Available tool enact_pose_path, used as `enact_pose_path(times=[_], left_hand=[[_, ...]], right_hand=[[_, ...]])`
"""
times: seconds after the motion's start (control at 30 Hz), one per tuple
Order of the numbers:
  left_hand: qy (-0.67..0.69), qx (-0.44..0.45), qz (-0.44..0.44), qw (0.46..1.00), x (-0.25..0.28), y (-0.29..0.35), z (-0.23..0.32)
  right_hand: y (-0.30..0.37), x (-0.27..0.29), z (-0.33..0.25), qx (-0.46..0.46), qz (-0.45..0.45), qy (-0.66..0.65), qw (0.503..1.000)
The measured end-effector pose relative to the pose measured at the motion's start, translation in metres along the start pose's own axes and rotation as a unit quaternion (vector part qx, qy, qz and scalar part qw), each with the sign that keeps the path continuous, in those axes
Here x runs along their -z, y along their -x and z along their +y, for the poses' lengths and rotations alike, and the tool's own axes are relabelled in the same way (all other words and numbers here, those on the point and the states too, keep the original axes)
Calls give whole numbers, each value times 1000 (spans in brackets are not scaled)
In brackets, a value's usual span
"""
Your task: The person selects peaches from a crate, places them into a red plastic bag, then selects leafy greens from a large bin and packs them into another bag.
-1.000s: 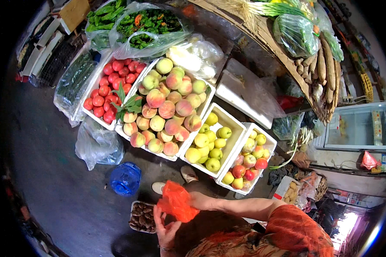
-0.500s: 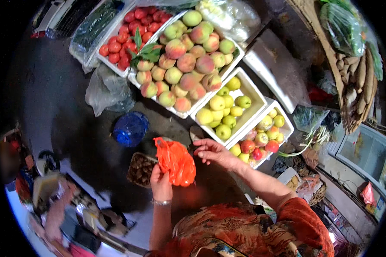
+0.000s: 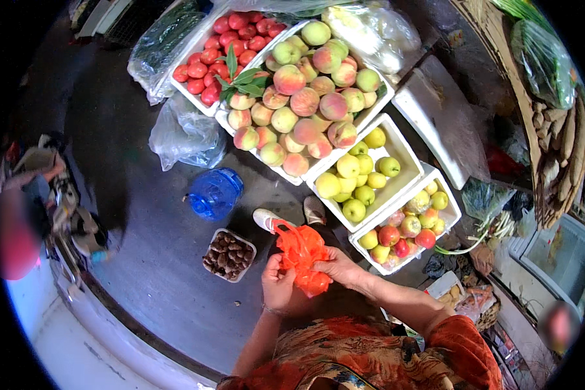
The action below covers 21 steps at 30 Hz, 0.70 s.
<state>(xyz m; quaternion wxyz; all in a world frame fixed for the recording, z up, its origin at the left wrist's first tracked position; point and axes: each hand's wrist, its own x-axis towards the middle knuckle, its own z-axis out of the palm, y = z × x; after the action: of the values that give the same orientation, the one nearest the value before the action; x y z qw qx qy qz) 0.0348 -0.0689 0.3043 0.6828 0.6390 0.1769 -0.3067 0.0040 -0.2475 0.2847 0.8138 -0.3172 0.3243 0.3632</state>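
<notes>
Both my hands grip a crumpled orange plastic bag [image 3: 301, 255] in front of my body. My left hand [image 3: 277, 283] pinches its lower left side and my right hand [image 3: 337, 266] holds its right side. Just beyond the bag stand white foam boxes on the ground: one of yellow-green apples [image 3: 361, 179], one of mixed red and yellow apples [image 3: 406, 227], a big one of peaches [image 3: 302, 104] and one of red tomatoes [image 3: 218, 49]. My shoes [image 3: 266, 219] show right above the bag.
A small tray of dark brown nuts [image 3: 229, 254] and a blue plastic jug [image 3: 213, 192] sit on the grey pavement to my left. A clear plastic bag [image 3: 185, 133] lies near the tomatoes. A closed white foam box [image 3: 435, 117] stands right. Another person [image 3: 19, 227] is at far left.
The view has shifted, so the boxes sit higher and farther right. My right hand came off the apples onto the orange bag, and both hands now bunch it together.
</notes>
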Motion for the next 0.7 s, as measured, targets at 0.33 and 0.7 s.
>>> enact_pose_path(times=[0.33, 0.7], left_hand=[[-131, 31, 19, 991, 29, 18, -44], [-75, 91, 90, 989, 36, 24, -20]], right_hand=[[-24, 34, 27, -94, -13, 153, 984], [-73, 33, -15, -132, 48, 147, 979]])
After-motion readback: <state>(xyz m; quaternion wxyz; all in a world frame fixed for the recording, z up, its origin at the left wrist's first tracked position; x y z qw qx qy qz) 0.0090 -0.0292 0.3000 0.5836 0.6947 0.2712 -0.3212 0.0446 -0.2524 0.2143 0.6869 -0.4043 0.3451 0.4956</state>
